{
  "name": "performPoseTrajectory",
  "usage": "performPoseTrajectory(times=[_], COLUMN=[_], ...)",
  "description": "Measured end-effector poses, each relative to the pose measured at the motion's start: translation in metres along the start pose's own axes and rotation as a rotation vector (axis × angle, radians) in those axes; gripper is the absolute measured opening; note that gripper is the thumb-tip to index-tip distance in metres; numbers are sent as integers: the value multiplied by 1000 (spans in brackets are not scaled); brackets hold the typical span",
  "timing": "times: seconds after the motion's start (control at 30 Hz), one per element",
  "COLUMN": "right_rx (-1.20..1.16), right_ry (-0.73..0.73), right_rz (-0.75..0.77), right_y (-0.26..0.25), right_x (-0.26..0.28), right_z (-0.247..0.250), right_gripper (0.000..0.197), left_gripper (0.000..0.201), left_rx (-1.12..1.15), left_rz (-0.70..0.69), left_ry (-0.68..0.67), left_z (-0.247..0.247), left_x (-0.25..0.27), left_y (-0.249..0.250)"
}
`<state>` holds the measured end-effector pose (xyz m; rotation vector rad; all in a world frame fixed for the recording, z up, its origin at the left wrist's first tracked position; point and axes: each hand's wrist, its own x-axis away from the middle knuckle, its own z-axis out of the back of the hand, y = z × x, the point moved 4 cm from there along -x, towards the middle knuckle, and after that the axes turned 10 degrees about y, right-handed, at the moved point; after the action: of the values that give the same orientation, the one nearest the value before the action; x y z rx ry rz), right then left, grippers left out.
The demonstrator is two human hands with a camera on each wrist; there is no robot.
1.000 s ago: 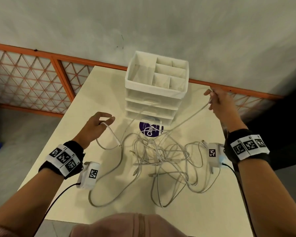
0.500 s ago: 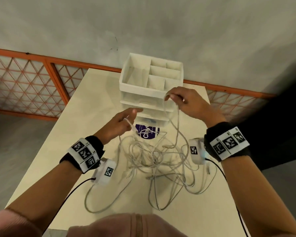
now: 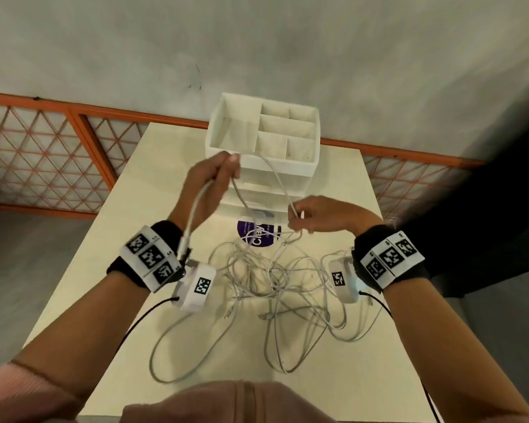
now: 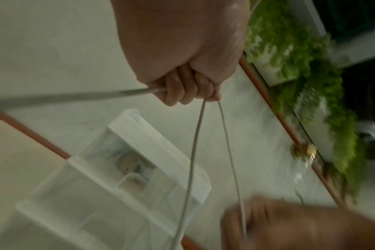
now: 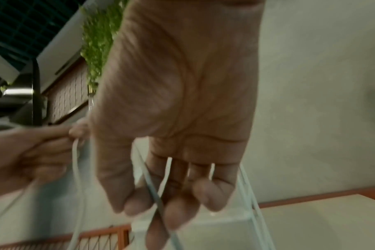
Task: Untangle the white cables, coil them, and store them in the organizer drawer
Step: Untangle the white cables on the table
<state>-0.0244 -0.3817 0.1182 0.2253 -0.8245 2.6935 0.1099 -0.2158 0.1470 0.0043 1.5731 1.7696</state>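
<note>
cream table (image 3: 141,190) carries white drawer organizer (image 3: 300,166) at far edge, purple round sticker (image 3: 245,232) just before it, tangled white cables (image 3: 275,279) mid-table

I can read one label only: a round purple sticker (image 3: 258,232) on the table (image 3: 141,227), just in front of the organizer, with white letters "Clay" and the rest crossed by cables. Its smaller print is too blurred for me.
</note>
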Motion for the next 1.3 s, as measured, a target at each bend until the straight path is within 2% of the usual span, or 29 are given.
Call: performPoseTrajectory(times=[0.03, 0.1, 0.23, 0.3, 0.4, 0.47, 0.5, 0.57, 0.67, 0.77, 0.9, 1.0, 1.1, 1.2, 1.3], right_rx=[-13, -77, -132, -75, -47, -40, -42, -116, -267, -315, -291, -263, -399, -544, -532], right_ry=[-23, 44, 268, 324, 295, 252, 259, 276, 139, 78, 67, 90, 201, 303, 329], right_rz=[-40, -96, -180, -240, -362, -373, -334, -135, 187, 325, 387, 397, 386, 284, 278], right_y=[9, 23, 48, 67, 93, 94, 86, 50, -26, -75, -89, -89, -91, -88, -92], right_x=[0, 0, 1, 2, 3, 1, -2, -7, -10, -16, -24, -28, -35, -46, -50], right_z=[-7, -9, 11, 20, 17, 8, 5, -3, -27, -47, -49, -46, -44, -39, -39], right_gripper=[18, 24, 19, 14, 7, 25, 35, 49, 69, 79, 51, 33, 12, 13, 19], left_gripper=[34, 32, 18, 26, 22, 19, 19, 21, 20, 18, 18, 18, 11, 22, 28], left_rx=[7, -36, -258, -280, -282, -325, -347, -361, -416, -429, -443, -347, -336, -212, -169], left_rz=[12, 52, 215, 274, 312, 366, 389, 446, 492, 460, 453, 544, 526, 438, 390], left_ry=[57, 90, -93, -95, -94, -90, -76, -60, -86, -111, -130, -112, -231, -424, -451], left_z=[9, 23, 27, 30, 31, 29, 28, 23, 13, 6, 12, 21, 26, 23, 22], left_x=[-6, -15, -6, 5, 19, 26, 28, 30, 33, 33, 38, 44, 50, 57, 59], left_y=[-2, -11, -47, -63, -76, -84, -88, -94, -89, -79, -76, -76, -77, -69, -53])
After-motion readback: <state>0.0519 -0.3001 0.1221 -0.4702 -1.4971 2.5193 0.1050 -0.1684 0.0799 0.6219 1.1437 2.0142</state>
